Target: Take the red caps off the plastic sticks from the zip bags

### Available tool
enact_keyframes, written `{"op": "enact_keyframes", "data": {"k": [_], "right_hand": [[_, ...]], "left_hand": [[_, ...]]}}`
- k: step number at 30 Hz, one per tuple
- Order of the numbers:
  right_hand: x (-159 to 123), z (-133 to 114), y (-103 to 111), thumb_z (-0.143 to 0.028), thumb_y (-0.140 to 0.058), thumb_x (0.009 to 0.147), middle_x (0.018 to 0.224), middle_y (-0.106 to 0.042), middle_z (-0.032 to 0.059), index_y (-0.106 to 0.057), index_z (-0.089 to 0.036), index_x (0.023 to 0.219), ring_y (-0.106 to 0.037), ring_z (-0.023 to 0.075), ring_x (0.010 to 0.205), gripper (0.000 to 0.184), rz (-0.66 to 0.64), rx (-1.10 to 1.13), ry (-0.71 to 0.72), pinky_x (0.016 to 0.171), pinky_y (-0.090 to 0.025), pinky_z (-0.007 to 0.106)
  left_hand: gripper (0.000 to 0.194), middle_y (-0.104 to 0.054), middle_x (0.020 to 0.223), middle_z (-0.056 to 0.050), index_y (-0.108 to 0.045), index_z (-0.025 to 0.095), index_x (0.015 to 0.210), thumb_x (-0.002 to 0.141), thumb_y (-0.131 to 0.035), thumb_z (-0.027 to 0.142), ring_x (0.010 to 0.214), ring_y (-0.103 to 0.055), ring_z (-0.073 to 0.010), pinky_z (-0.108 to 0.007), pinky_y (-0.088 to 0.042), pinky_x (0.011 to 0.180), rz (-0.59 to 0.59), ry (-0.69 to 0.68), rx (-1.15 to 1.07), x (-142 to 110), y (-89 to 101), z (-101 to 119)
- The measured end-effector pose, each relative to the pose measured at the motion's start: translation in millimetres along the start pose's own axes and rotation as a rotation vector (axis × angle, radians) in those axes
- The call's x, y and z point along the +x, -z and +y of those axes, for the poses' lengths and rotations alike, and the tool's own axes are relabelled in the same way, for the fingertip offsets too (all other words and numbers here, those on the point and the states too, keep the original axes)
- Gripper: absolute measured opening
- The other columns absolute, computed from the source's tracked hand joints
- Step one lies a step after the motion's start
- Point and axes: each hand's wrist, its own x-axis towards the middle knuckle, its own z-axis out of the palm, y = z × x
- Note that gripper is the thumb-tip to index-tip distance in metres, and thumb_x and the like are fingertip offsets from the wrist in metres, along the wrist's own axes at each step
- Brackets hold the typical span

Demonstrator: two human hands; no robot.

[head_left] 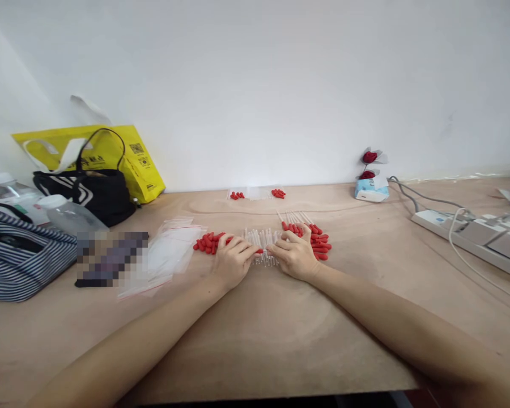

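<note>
Over the middle of the table my left hand [233, 262] is closed in a pinch on a small red capsule-shaped tip [259, 251]. Facing it, my right hand [296, 256] pinches what looks like a thin white stick, its end meeting the red tip. Between and under the hands lies a spread of thin whitish sticks [261, 238]. A heap of loose red tips [206, 243] is beside my left hand, partly hidden by it. To the right of my right hand are sticks with red tips on them [321, 246], partly covered by my fingers.
Clear plastic zip bags [170, 249] lie left of the heap. Against the wall rest bags with red pieces [255, 194]. A yellow bag [147, 170], black bag [106, 198] and striped bag [29, 260] stand left. A tissue pack [372, 192] and power strip [471, 232] are right.
</note>
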Motion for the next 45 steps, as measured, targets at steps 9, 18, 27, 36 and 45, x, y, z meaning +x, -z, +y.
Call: {"op": "enact_keyframes", "data": {"k": [9,18,27,36,45], "right_hand": [[1,-2,6,-0.028,-0.042,0.085,0.054,-0.056,-0.0044,-0.061,-0.025,0.075,-0.044,0.0122,0.068,0.022,0.032,0.005,0.041,0.09,-0.012,0.042],[2,10,3,-0.022,-0.042,0.084,0.068,-0.059,0.0003,-0.061,-0.02,0.089,-0.046,0.0121,0.066,0.02,0.041,0.0,-0.163,0.074,-0.02,0.032],[5,23,-7,-0.003,-0.038,0.075,0.085,-0.057,0.0076,-0.062,-0.015,0.081,-0.047,0.0155,0.072,0.027,-0.188,0.002,-0.408,0.062,-0.019,0.029],[8,8,-11,-0.006,-0.038,0.075,0.089,-0.055,0.0113,-0.062,-0.011,0.085,-0.049,0.0189,0.081,0.026,-0.267,0.095,-0.41,0.066,-0.025,0.03],[13,2,1,-0.021,-0.036,0.082,0.098,-0.056,0.0107,-0.059,-0.015,0.093,-0.051,0.0202,0.088,0.027,-0.309,0.135,-0.454,0.075,-0.027,0.034]], "left_hand": [[0.02,-0.066,0.067,0.002,-0.063,0.024,0.074,0.082,-0.045,0.018,0.071,-0.056,-0.0151,-0.04,-0.028,0.086,0.045,-0.067,0.095,-3,8.8,2],[0.02,-0.061,0.081,-0.005,-0.062,0.018,0.09,0.084,-0.044,0.021,0.076,-0.055,-0.0147,-0.027,-0.044,0.07,0.155,0.071,-0.107,-22,20.5,-25],[0.025,-0.057,0.082,-0.005,-0.057,0.015,0.092,0.072,-0.049,0.028,0.067,-0.055,-0.0146,-0.027,-0.047,0.059,-0.013,0.565,-0.227,-22,47.7,-70],[0.024,-0.053,0.06,0.003,-0.047,0.018,0.067,0.06,-0.062,0.036,0.051,-0.05,-0.0106,-0.022,-0.041,0.049,-0.341,0.626,-0.44,-27,49.7,-66],[0.04,-0.046,0.053,0.006,-0.039,0.019,0.063,0.051,-0.07,0.041,0.05,-0.045,-0.0108,-0.021,-0.034,0.047,-0.351,0.663,-0.357,-27,49.3,-67]]}}
